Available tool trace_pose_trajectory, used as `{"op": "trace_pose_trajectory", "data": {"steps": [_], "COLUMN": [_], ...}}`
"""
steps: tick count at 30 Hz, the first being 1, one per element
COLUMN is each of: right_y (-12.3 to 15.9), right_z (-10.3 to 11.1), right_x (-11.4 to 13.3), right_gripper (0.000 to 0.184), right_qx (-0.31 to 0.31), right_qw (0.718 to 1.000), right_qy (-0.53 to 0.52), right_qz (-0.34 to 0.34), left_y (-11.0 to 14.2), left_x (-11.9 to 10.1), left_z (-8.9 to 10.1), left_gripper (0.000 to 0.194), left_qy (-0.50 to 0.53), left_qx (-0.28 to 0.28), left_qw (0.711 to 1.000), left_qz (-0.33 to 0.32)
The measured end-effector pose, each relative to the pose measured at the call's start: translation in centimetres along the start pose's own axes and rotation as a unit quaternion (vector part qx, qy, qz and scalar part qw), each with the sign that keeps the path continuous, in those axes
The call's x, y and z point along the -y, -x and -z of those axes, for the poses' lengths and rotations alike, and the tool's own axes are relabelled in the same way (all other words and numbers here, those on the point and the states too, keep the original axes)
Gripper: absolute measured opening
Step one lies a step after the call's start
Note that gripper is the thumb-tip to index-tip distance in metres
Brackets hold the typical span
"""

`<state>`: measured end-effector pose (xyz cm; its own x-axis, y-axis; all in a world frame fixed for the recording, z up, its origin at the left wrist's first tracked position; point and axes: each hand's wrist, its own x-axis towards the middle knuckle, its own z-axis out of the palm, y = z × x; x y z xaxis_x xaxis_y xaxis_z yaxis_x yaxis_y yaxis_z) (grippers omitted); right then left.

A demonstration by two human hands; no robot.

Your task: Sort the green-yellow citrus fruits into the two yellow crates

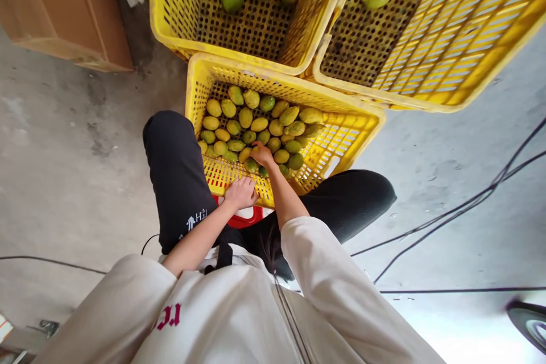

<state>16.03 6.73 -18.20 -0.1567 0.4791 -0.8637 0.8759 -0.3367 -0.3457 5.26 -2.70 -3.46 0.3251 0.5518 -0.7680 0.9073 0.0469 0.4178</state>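
A yellow plastic crate (pixel 341 111) stands between my knees, its floor covered with many green-yellow mangoes (pixel 245 118). My left hand (pixel 241 193) rests on the crate's near edge, with the fingers folded over the rim. Inside the crate, my right hand (pixel 261 155) reaches down among the fruit near the front wall. Its fingers are curled round a mango, which the hand mostly covers. Other mangoes lie close against this hand on both sides.
Behind stand two more yellow crates, the left crate (pixel 170 34) and the right crate (pixel 430 103), each with a few mangoes. A cardboard box (pixel 63 17) is at the upper left. Black cables (pixel 464 199) cross the concrete floor. Something red (pixel 251 219) shows below my left hand.
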Motion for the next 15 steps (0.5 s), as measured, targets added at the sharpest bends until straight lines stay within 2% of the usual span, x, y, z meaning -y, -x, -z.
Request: {"op": "trace_pose_trajectory", "data": {"steps": [5,10,12,15], "right_y": [0.4,-0.7,-1.2,-1.9], "right_z": [0.5,1.1,1.1,0.9], "right_x": [1.2,2.5,3.0,3.8], "right_gripper": [0.056,0.063,0.063,0.064], "right_qx": [-0.013,0.049,0.072,0.074], "right_qw": [0.999,0.996,0.994,0.994], "right_qy": [-0.028,-0.006,0.012,0.031], "right_qz": [0.020,0.073,0.079,0.069], "left_y": [0.0,0.0,0.0,0.0], "left_x": [0.0,-0.1,-0.1,-0.1], "left_z": [-0.1,-0.1,0.0,0.2], "left_gripper": [0.032,0.034,0.034,0.035], "left_qy": [0.002,0.001,0.002,0.001], "left_qx": [0.000,0.000,0.004,0.013], "left_qw": [1.000,1.000,1.000,1.000], "left_qz": [-0.002,0.006,0.013,0.014]}}
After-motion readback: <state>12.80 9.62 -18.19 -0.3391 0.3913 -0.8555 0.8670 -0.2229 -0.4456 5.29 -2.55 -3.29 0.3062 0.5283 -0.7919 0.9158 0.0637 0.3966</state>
